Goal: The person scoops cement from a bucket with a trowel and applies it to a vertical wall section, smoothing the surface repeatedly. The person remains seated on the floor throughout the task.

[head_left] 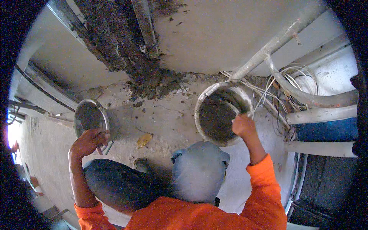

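My right hand [243, 125] is closed in a fist over the right side of a round bucket [199, 122] that holds dark grey wet mortar [216, 116]. A pale curved edge shows in the mortar beside the fist, but what the fingers grip is hidden. At the left, my left hand [90, 142] has its fingers curled by the near rim of a smaller round container [107, 119] with grey stuff inside. A small pinkish piece shows beneath that hand; whether it is a finger or a handle I cannot tell.
Dark mortar [149, 78] is spread at the foot of the wall between two upright strips, with crumbs on the floor. A yellowish leaf [143, 140] lies between the containers. Pale pipes [276, 48] and loose cables [293, 82] crowd the right. My knees [201, 170] are close below.
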{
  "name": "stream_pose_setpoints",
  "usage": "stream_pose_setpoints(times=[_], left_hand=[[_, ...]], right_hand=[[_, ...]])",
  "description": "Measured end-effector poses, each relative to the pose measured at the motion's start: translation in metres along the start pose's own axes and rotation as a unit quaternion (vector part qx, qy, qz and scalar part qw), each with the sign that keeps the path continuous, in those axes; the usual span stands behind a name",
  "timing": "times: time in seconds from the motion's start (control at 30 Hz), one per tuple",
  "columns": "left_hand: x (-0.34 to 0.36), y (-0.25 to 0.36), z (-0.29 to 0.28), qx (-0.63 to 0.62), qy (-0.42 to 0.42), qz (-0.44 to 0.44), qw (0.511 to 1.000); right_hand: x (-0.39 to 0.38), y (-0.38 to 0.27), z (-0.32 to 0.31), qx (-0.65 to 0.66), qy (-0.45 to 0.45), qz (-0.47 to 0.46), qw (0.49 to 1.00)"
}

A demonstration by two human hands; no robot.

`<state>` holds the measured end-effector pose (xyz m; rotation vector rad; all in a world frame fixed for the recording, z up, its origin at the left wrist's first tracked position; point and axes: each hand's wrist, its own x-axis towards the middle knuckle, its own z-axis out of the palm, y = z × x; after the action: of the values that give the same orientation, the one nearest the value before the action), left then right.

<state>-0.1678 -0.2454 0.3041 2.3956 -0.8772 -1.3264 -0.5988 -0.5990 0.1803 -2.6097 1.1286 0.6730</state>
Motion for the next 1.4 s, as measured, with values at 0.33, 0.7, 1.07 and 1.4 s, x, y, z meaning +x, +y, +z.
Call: stream_pose_setpoints(times=[0.33, 0.7, 1.07, 1.4], left_hand=[[0.005, 0.000, -0.004, -0.008, -0.013, 0.015, 1.000], [0.039, -0.013, 0.000, 0.005, -0.049, 0.029, 0.998], [0.013, -0.016, -0.003, 0.012, -0.017, -0.012, 1.000], [-0.003, -0.021, -0.003, 0.113, 0.017, 0.040, 0.993]], right_hand=[[0.005, 0.010, 0.026, 0.170, -0.196, -0.116, 0.959], [-0.035, -0.039, 0.011, 0.744, -0.141, -0.054, 0.650], [0.012, -0.115, -0.133, 0.824, 0.453, -0.122, 0.317], [0.035, -0.169, -0.136, 0.646, 0.374, -0.197, 0.635]])
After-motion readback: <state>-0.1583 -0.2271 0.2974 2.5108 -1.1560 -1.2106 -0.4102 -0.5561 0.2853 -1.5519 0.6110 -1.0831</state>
